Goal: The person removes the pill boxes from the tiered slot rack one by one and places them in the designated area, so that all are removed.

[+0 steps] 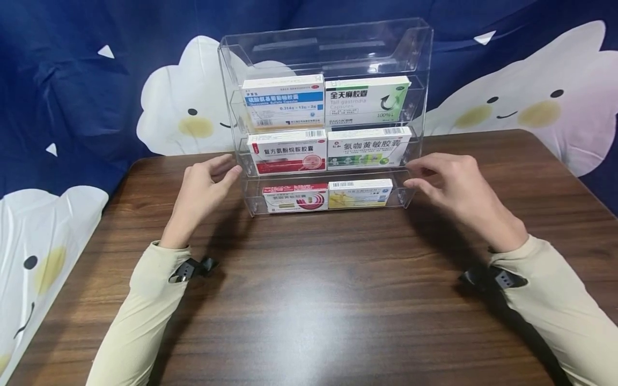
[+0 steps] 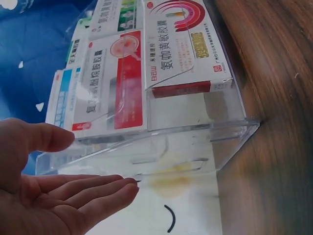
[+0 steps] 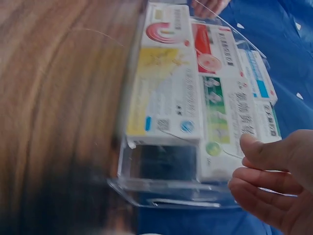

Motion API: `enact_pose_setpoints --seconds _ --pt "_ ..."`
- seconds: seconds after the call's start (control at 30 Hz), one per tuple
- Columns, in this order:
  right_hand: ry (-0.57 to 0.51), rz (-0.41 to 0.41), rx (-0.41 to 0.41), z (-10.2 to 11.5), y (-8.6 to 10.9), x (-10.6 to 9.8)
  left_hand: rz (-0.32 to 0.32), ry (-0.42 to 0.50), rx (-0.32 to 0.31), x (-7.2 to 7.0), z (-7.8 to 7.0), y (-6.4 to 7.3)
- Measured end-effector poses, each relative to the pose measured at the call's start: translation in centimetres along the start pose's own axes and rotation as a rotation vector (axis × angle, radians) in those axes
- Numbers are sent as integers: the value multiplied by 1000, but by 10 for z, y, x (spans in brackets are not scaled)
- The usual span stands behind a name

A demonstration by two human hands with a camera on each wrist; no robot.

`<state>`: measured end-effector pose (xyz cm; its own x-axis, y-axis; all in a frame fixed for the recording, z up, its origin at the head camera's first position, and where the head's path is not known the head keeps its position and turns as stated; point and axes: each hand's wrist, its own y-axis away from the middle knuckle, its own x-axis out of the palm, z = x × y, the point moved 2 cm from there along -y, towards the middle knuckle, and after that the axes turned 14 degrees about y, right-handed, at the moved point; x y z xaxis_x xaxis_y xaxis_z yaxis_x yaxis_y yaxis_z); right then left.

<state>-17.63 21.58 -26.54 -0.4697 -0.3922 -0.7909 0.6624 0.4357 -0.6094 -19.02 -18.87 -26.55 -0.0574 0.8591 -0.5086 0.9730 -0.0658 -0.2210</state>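
Observation:
A clear acrylic tiered rack stands on the table with medicine boxes in pairs on its three lower tiers. A blue-and-white box and a green-and-white box sit highest. Below them are a red-and-white box and a white box with a green strip. Lowest are a box with pink rings and a yellow-and-white box. My left hand is beside the rack's left side, fingers fairly straight, thumb apart. At the right side, my right hand has loosely bent fingers close to the edge; contact is unclear.
The brown wooden table extends in front of the rack and to both sides. Behind it hangs a dark blue cloth with white smiling clouds. The rack's top tier holds no box. Each wrist carries a black strapped device.

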Motion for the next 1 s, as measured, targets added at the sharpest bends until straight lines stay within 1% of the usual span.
enact_pose_setpoints --seconds 0.2,0.33,0.57,0.8,1.0 --pt "-23 30 -57 13 -5 13 4 9 0 9 1 -1" --pt "-7 66 -83 19 -10 24 18 5 4 14 4 -1" --pt "22 139 -53 21 -14 39 -1 -18 22 18 7 0" --pt "44 186 -31 19 -13 44 -15 -34 22 19 8 -1" --pt "35 228 9 18 -13 46 -21 -33 1 20 10 -3"
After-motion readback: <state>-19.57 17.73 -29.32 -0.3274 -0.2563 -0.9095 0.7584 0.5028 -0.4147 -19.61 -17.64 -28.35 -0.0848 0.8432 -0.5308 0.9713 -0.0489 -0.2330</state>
